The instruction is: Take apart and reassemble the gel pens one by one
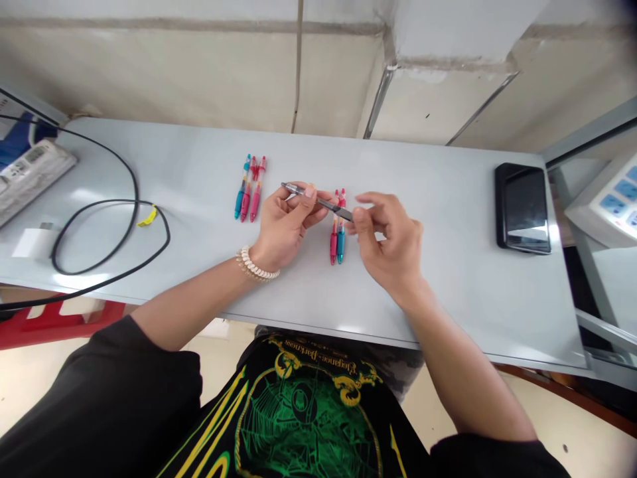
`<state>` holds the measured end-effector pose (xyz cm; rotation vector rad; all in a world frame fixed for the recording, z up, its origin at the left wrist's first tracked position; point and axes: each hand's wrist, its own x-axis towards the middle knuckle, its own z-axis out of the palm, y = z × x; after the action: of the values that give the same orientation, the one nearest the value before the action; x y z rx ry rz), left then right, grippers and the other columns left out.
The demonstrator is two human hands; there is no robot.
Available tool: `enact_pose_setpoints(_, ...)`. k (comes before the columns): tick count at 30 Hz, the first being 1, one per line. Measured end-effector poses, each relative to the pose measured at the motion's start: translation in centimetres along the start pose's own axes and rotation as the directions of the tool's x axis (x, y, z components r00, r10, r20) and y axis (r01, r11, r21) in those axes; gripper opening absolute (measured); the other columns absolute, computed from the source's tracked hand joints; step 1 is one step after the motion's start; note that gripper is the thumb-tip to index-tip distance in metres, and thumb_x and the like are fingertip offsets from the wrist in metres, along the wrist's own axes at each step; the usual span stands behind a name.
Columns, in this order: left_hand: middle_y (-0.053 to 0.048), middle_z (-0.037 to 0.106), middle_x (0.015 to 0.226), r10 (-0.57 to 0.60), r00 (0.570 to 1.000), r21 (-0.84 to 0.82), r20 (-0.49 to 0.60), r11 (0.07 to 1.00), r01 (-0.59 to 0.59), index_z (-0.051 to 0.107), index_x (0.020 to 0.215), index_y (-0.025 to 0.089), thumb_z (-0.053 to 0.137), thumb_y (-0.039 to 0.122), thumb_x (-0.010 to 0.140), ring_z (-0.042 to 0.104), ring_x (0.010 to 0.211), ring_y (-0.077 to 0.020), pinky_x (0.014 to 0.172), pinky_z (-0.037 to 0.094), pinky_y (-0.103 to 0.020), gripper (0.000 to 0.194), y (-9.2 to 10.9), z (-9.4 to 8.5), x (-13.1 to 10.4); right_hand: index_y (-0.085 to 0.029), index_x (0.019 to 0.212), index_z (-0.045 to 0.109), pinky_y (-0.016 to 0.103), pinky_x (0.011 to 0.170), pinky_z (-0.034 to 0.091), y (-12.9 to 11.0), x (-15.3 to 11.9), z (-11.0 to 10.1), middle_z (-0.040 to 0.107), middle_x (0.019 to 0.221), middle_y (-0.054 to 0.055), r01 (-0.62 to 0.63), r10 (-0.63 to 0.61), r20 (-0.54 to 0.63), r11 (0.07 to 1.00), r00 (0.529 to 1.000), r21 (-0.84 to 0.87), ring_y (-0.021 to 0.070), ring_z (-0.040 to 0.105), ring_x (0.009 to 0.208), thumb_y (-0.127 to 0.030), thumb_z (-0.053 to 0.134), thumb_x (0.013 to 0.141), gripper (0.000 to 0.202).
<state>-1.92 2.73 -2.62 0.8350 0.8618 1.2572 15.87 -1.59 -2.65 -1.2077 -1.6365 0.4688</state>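
A dark grey pen with a clear section (328,205) is pinched between the thumb and fingers of my left hand (288,222). Its dark end points down to the right and meets the thumb and fingertips of my right hand (391,242), which are closed around that end. Below the pen, a red pen (334,244) and a teal pen (341,244) lie side by side on the table. Left of my left hand lie another teal pen (242,189) and two pink-red pens (247,192), (258,190), roughly parallel.
The grey-white table (298,309) runs along a tiled wall. A black cable (135,182) with a yellow tag loops at the left, near a white adapter (36,242) and a power strip (30,169). A black device (522,208) lies at the right.
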Motion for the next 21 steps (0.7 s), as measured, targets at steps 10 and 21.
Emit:
enact_pose_setpoints(10,-0.002,0.082,0.091,0.016,1.000,-0.029,0.003,0.999,-0.016,0.064,0.092,0.019,0.094,0.040,0.082,0.081,0.090,-0.0137,0.077,0.064,-0.020,0.038,-0.07,-0.05,-0.11,-0.027,0.123,0.062,0.033,0.074,0.066,-0.15,-0.07,-0.23,0.076,0.102,0.003,0.042,-0.042,-0.018,0.998,0.999,0.052,0.0177,0.078,0.087,-0.036,0.070,0.102,0.023)
enact_pose_setpoints(21,-0.003,0.081,0.094,0.000,1.000,0.092,-0.002,0.996,0.000,0.058,0.092,0.021,0.088,0.043,0.089,0.080,0.091,-0.0138,0.079,0.064,-0.022,0.037,0.25,0.04,-0.26,-0.027,0.122,0.061,0.032,0.071,0.062,0.04,-0.32,-0.13,0.077,0.090,0.001,-0.082,0.078,0.087,0.995,0.993,0.051,0.0170,0.076,0.078,-0.047,0.063,0.105,0.026)
